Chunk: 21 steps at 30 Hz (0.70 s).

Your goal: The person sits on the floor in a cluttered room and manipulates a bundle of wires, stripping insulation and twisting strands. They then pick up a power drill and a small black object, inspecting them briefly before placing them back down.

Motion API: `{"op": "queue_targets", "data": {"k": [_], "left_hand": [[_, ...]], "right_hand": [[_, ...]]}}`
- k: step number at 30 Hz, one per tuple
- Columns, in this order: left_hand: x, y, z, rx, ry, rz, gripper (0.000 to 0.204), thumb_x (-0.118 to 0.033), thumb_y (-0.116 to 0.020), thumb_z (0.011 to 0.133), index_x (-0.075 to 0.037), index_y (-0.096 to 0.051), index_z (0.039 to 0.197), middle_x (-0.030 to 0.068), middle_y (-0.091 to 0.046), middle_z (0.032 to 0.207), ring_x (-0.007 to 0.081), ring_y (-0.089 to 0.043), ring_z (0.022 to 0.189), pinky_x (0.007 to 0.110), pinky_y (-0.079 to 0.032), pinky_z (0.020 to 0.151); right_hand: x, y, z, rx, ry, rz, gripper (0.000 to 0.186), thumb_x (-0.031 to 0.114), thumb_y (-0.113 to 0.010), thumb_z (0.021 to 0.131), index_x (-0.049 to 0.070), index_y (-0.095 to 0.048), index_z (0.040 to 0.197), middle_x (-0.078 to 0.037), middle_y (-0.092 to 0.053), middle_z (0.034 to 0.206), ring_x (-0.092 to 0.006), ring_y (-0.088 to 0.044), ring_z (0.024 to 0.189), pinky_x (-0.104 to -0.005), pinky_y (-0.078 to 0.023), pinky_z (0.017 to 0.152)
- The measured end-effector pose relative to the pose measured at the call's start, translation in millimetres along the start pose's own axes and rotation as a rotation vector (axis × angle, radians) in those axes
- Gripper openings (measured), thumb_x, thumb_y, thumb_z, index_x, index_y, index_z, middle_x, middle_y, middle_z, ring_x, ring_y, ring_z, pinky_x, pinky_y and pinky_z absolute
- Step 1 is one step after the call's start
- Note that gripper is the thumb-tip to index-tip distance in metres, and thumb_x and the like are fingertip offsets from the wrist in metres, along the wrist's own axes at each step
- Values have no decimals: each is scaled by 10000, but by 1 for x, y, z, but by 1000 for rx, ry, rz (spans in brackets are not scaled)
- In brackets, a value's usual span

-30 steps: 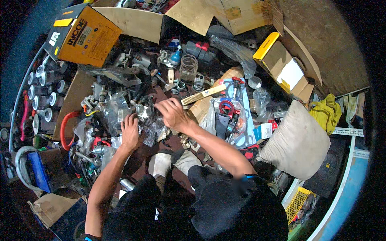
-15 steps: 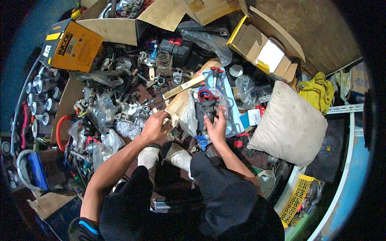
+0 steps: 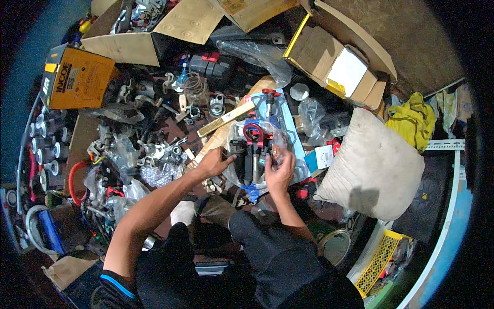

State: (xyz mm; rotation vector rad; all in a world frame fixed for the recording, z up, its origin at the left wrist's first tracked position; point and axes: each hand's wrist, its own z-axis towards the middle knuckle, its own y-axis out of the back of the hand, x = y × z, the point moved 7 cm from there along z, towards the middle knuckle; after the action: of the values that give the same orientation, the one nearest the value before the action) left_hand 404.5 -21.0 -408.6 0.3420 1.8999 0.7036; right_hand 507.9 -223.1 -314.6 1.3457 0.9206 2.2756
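A clear plastic bag [image 3: 229, 177] lies spread in front of me with tool parts on it: a red ring-shaped clamp [image 3: 253, 133], a black bar-like piece [image 3: 249, 167] and a silver cylinder [image 3: 257, 167]. My left hand [image 3: 213, 164] is at the bag's left side, fingers drawn together against a dark part [image 3: 237, 149]; what they pinch is hidden. On the right side, my right hand [image 3: 280, 172] has thumb and fingers apart, the thumb close beside the silver cylinder. Beneath the bag is a light blue gasket sheet [image 3: 296, 139]. A wooden-handled brush [image 3: 226, 119] rests on a plank just beyond.
Loose metal parts [image 3: 164, 149] and plastic bags crowd the left. An orange box [image 3: 85, 77] and opened cardboard boxes [image 3: 314, 51] stand at the back. To the right are a grey-white pillow [image 3: 373, 165], a yellow cloth [image 3: 411, 121] and a yellow basket [image 3: 378, 262].
My right hand has let go of the black piece, which now lies on the bag. My left hand has moved right to the bag's edge. The view has shifted slightly.
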Motion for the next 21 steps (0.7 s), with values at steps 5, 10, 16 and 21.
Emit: {"op": "queue_targets", "data": {"k": [5, 10, 16, 21], "left_hand": [[-4, -26, 10, 322, 199, -253, 606, -523, -596, 859, 82, -582, 825, 206, -609, 659, 282, -657, 607, 402, -525, 589], [13, -38, -9, 281, 237, -505, 479, -419, -577, 910, 55, -610, 857, 130, -621, 680, 193, -623, 597, 364, -507, 539], [-17, -19, -17, 252, 121, -299, 380, -279, -560, 927, 78, -597, 805, 139, -590, 608, 200, -609, 587, 366, -497, 550], [-45, -1, -22, 164, 30, -301, 335, -238, -549, 917, 59, -577, 765, 133, -566, 571, 219, -574, 518, 391, -460, 527]], "right_hand": [[-86, -8, -23, 299, -335, -109, 421, 214, -690, 838, -17, -465, 1108, -175, -550, 1004, -344, -557, 798, -423, -461, 674], [-116, -26, -71, 325, -265, 290, 278, 173, -683, 851, -17, -534, 990, -113, -604, 840, -155, -588, 714, -284, -462, 477], [-105, -27, -85, 440, -212, 147, 208, 126, -705, 818, -35, -579, 774, -35, -534, 586, -106, -480, 542, -305, -385, 492], [-83, 1, -90, 427, -618, 632, 179, 170, -628, 881, -7, -627, 853, -3, -566, 658, -121, -511, 589, -281, -387, 541]]}}
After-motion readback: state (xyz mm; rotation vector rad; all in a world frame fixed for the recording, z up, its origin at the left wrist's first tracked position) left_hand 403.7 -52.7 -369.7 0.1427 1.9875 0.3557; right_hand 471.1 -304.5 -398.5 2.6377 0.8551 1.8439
